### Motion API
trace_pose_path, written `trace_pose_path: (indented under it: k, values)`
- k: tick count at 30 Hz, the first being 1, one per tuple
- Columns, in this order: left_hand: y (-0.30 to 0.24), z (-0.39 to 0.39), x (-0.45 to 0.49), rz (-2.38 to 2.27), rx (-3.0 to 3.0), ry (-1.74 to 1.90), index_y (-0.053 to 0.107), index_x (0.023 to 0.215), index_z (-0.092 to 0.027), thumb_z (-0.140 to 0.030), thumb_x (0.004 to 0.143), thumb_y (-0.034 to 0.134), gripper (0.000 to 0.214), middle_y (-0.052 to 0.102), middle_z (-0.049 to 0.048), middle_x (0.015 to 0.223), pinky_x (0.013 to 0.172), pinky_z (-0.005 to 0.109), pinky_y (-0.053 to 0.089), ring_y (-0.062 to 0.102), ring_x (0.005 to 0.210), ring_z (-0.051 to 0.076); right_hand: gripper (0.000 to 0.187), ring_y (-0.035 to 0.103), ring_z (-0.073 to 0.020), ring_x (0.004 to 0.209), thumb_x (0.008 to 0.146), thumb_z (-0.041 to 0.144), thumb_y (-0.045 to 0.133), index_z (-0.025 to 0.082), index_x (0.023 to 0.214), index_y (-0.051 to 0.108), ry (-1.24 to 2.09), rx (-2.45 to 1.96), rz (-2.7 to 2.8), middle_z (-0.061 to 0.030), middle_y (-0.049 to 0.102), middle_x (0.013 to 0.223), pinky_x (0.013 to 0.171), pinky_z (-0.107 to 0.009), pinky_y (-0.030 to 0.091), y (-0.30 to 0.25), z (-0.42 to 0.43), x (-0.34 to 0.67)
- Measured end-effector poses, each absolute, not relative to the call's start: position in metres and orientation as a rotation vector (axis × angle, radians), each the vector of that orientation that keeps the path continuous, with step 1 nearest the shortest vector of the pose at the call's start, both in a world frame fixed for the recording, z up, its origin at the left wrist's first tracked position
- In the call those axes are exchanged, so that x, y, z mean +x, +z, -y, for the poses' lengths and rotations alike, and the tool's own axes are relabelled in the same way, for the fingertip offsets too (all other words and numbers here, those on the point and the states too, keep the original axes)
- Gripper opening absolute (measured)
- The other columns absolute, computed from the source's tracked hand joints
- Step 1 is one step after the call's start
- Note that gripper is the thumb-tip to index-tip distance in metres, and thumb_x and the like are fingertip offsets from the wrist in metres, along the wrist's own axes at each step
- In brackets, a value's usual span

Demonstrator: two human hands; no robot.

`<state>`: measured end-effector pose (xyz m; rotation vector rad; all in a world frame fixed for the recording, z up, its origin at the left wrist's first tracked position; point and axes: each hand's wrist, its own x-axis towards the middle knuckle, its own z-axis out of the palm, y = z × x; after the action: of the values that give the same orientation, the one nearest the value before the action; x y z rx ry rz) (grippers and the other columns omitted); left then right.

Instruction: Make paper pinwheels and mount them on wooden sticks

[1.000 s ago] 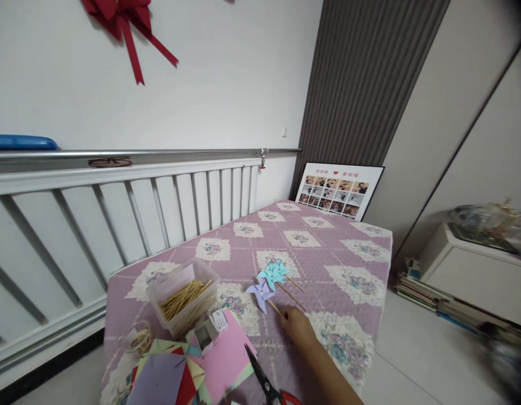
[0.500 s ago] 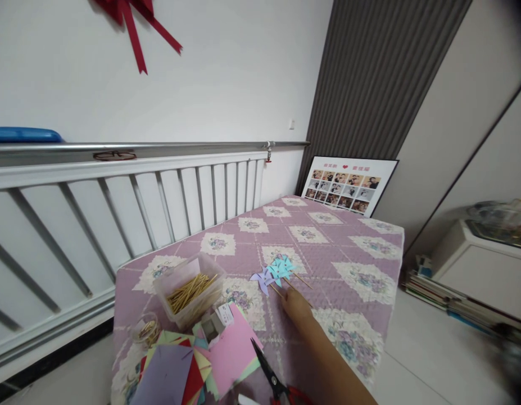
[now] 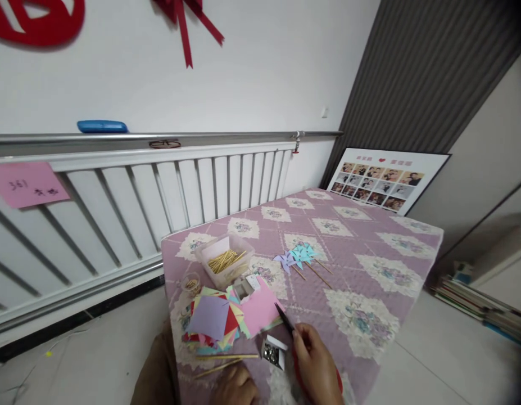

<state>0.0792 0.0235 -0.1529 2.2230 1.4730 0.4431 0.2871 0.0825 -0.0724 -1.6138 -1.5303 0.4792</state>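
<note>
My right hand (image 3: 317, 363) is closed around the scissors (image 3: 285, 318), which have dark blades and red handles. The blade tips point up and left, over the edge of a pink paper sheet (image 3: 260, 309). At the bottom edge, my left hand (image 3: 235, 385) lies with curled fingers on the table; whether anything is inside them is hidden. Just beyond it are loose wooden sticks (image 3: 226, 356). Between my hands stands a small white box (image 3: 272, 353) with shiny metal pieces inside. A stack of coloured paper squares (image 3: 209, 318) lies to the left, a purple one on top.
A lilac paper pinwheel (image 3: 285, 260) and turquoise ones (image 3: 303, 253) lie on sticks on the flowered tablecloth (image 3: 327, 270). Behind the paper are a clear plastic box (image 3: 205, 267) of sticks and a small round tub (image 3: 190, 284). A white radiator (image 3: 159, 197) borders the table's far side.
My right hand has left the pinwheels, come back toward me and taken hold of the scissors. My left hand has come into view. The camera has turned left and down.
</note>
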Motion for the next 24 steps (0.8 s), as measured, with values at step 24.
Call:
trace_pose_path:
  k: [24]
  values:
    - [-0.101, -0.016, -0.025, -1.725, 1.94, 0.826, 0.063, 0.08, -0.02, -0.015, 0.083, 0.043, 0.021, 0.062, 0.0066, 0.089, 0.084, 0.035, 0.044, 0.056, 0.089, 0.02, 0.026, 0.064, -0.0197, 0.067, 0.088, 0.037, 0.044, 0.019, 0.079, 0.061, 0.564, -1.558, 1.611, -0.0043, 0.068, 0.072, 0.065, -0.027, 0.05, -0.127, 0.004, 0.195]
